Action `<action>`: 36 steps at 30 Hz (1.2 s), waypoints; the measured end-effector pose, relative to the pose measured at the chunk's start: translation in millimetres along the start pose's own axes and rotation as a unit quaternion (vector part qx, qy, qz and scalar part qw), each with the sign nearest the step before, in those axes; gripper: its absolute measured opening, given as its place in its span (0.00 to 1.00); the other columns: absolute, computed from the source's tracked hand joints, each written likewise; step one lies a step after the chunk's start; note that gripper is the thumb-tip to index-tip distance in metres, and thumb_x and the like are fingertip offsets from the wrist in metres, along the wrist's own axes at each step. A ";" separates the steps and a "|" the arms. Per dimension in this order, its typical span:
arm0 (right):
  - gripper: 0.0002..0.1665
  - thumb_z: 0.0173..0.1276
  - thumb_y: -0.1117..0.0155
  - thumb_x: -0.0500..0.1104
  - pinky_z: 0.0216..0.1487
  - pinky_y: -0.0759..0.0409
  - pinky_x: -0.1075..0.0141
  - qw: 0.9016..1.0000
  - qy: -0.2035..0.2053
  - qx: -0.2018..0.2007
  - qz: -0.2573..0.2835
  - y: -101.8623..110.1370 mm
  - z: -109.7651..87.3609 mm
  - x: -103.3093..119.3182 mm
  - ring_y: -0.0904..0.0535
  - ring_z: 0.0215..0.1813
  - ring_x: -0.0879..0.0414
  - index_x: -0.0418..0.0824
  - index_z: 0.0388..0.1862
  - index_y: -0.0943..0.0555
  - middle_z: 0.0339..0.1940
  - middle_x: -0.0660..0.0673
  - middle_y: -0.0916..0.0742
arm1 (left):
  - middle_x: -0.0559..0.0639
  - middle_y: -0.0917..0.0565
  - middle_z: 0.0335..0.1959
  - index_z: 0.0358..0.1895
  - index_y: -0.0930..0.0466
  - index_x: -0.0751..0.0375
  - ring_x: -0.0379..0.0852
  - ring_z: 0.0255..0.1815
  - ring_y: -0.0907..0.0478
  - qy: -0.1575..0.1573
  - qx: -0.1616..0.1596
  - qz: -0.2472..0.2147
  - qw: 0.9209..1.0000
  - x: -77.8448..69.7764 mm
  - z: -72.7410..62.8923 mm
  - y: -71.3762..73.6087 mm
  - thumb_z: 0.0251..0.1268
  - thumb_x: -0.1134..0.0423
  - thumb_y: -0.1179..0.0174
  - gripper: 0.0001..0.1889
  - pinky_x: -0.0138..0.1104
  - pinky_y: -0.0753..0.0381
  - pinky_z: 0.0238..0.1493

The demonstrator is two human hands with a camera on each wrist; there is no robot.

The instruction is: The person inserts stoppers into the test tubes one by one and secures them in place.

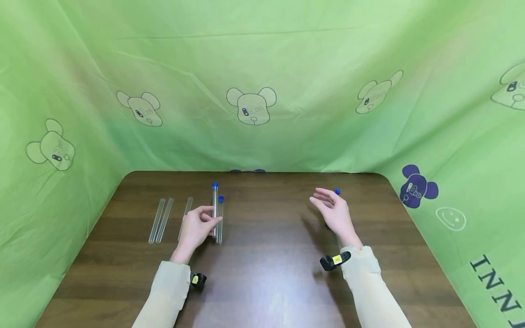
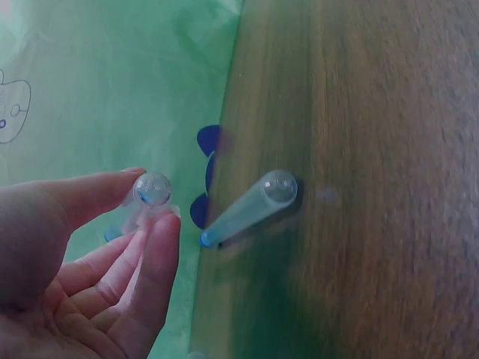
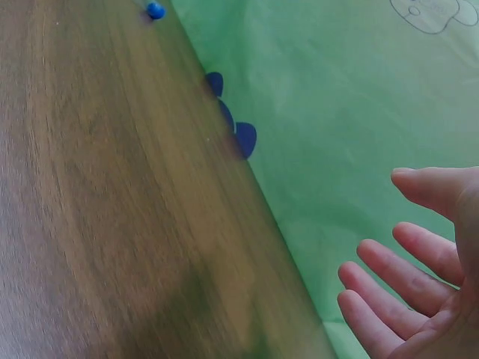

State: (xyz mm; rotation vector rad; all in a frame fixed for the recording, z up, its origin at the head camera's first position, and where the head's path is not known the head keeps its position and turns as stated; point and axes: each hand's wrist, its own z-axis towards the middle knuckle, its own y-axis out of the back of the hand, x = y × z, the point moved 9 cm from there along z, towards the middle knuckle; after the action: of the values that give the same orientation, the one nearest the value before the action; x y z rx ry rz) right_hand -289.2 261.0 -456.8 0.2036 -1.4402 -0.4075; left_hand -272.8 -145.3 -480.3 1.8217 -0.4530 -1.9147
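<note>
My left hand point(image 1: 198, 228) pinches a clear test tube with a blue cap point(image 1: 215, 200) between thumb and fingers. In the left wrist view the held test tube point(image 2: 153, 189) points its rounded end at the camera, apart from the table. Just right of it lies a second blue-capped test tube point(image 1: 220, 223), its cap toward the back. An uncapped test tube point(image 1: 188, 206) lies left of the hand and is partly hidden by it. My right hand point(image 1: 334, 214) hovers over the right side with loosely bent fingers and nothing in them. A small blue cap point(image 1: 337, 192) shows just behind it.
Two more clear test tubes point(image 1: 156, 221) point(image 1: 165, 221) lie side by side on the left of the brown wooden table point(image 1: 266, 255). A green printed cloth point(image 1: 254, 54) hangs around its back and sides.
</note>
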 end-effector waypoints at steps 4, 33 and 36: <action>0.28 0.75 0.33 0.47 0.54 0.27 0.76 1.000 0.003 -0.006 -0.002 6.8 -3.3 -4.7 0.20 0.61 0.42 0.33 0.67 0.23 0.59 0.33 0.16 | 0.44 0.16 0.20 0.55 0.16 0.66 0.41 0.16 0.20 -0.004 -0.005 0.022 1.000 5.4 -0.8 3.2 0.59 0.61 0.25 0.22 0.46 0.20 0.45; 0.29 0.73 0.31 0.48 0.52 0.28 0.80 0.999 -0.016 -0.008 -0.041 31.1 -20.0 -24.0 0.18 0.53 0.61 0.32 0.65 0.23 0.58 0.32 0.15 | 0.44 0.16 0.21 0.52 0.15 0.71 0.44 0.26 0.18 0.006 0.008 0.150 0.989 17.4 -3.3 2.7 0.59 0.62 0.26 0.21 0.51 0.21 0.42; 0.29 0.73 0.31 0.47 0.51 0.28 0.80 0.999 -0.015 -0.009 -0.044 33.7 -20.1 -25.2 0.18 0.50 0.65 0.31 0.65 0.23 0.57 0.33 0.15 | 0.45 0.16 0.21 0.52 0.15 0.71 0.45 0.25 0.18 0.008 0.007 0.152 0.988 17.6 -2.8 2.4 0.59 0.62 0.26 0.20 0.52 0.21 0.43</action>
State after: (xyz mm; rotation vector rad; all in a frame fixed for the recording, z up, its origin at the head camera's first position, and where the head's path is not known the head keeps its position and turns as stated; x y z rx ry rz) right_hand -266.4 299.6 -469.8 0.2479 -1.4606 -0.4967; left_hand -270.1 -156.5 -494.1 1.6655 -0.6976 -1.6919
